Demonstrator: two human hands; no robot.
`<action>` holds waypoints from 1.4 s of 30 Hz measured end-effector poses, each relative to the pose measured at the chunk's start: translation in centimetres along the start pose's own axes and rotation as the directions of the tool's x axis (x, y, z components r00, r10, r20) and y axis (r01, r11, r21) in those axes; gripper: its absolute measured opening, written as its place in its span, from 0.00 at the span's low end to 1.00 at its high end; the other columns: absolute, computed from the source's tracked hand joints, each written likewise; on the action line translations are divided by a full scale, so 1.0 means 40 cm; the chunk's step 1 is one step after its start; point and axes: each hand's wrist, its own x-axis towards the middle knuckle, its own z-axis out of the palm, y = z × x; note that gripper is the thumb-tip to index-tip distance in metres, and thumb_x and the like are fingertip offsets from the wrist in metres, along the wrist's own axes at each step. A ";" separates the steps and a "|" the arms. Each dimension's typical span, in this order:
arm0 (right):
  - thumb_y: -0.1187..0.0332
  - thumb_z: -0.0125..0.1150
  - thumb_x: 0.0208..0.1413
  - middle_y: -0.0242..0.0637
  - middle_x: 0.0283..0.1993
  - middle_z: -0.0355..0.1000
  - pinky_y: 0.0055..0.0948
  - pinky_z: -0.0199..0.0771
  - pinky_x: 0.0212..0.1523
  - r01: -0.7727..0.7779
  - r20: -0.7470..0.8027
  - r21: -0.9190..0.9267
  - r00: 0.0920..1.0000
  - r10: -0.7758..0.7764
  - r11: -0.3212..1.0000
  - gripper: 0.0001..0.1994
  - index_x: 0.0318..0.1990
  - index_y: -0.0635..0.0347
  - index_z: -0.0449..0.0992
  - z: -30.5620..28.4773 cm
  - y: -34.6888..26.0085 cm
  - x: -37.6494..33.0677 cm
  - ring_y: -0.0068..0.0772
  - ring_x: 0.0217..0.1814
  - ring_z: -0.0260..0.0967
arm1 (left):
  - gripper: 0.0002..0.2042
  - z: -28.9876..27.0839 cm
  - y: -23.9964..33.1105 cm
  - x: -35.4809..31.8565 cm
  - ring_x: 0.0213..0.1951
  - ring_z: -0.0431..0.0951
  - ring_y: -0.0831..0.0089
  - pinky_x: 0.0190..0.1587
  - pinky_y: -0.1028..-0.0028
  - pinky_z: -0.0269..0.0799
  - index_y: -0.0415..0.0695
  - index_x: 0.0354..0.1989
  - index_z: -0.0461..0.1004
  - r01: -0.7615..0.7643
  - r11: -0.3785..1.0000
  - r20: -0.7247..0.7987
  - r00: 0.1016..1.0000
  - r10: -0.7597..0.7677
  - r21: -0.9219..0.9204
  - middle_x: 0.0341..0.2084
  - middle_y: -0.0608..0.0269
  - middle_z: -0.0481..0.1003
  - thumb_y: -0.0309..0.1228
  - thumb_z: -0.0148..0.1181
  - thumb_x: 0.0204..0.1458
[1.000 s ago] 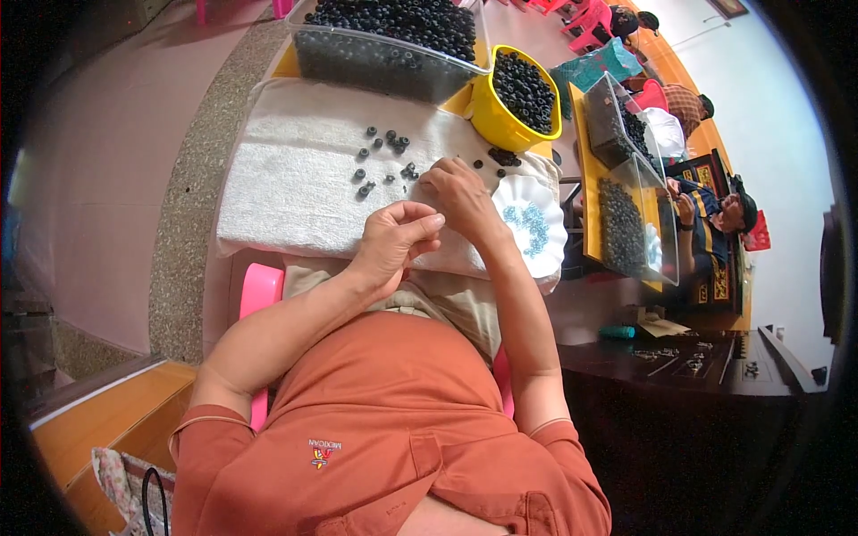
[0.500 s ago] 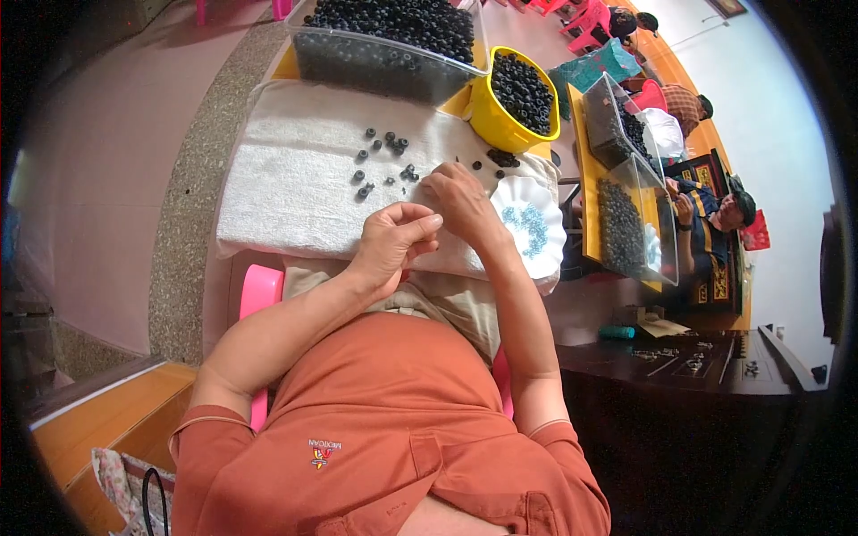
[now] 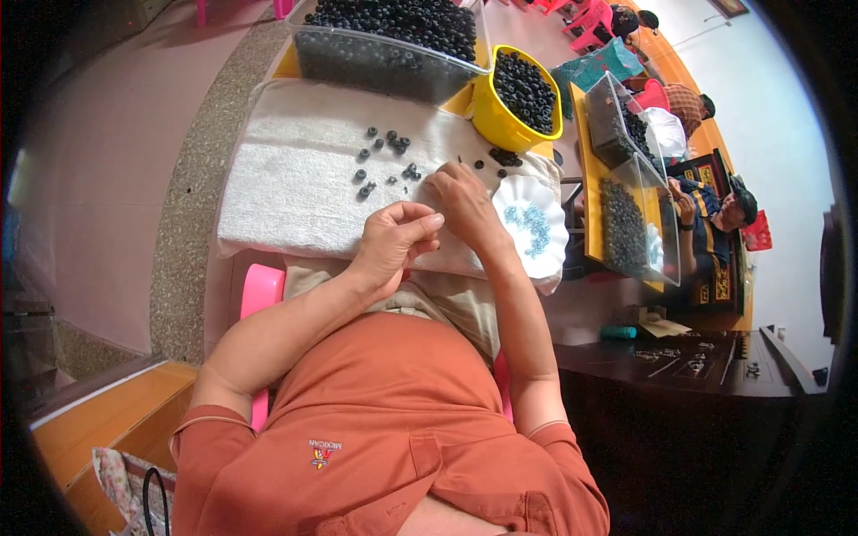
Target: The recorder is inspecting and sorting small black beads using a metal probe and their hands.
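Thumb and forefinger pressed together, my left hand [image 3: 393, 243] is raised at the cloth's near edge; whatever it holds is too small or hidden to make out. My right hand [image 3: 466, 213] rests on the white cloth [image 3: 286, 170], its fingers bent down and drawn together, their tips partly hidden. Just left of those fingertips lies a small cluster of black pieces [image 3: 411, 171]. Several round black parts with central holes [image 3: 362, 174] are scattered farther left. To the right of my right hand, a white scalloped dish [image 3: 550, 210] holds tiny light-blue pieces [image 3: 527, 229].
A clear bin [image 3: 384, 67] full of black parts stands at the far edge. Beside it is a yellow tub [image 3: 483, 112] of similar parts, with dark pieces [image 3: 506, 158] before it. More clear bins [image 3: 636, 214] and a seated person [image 3: 706, 219] are to the right.
Both hands keep nearly the same pose and place. The table and its things appear shifted very slightly to the right in the picture.
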 end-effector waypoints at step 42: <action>0.75 0.56 0.45 0.43 0.40 0.69 0.36 0.70 0.45 0.045 -0.039 0.042 0.998 -0.044 0.998 0.10 0.37 0.63 0.76 -0.042 -0.038 -0.031 0.46 0.45 0.69 | 0.04 0.004 -0.002 -0.010 0.29 0.76 0.79 0.36 0.78 0.78 0.44 0.36 0.75 0.003 1.000 -0.017 1.000 -0.003 0.020 0.28 0.68 0.75 0.25 0.63 0.54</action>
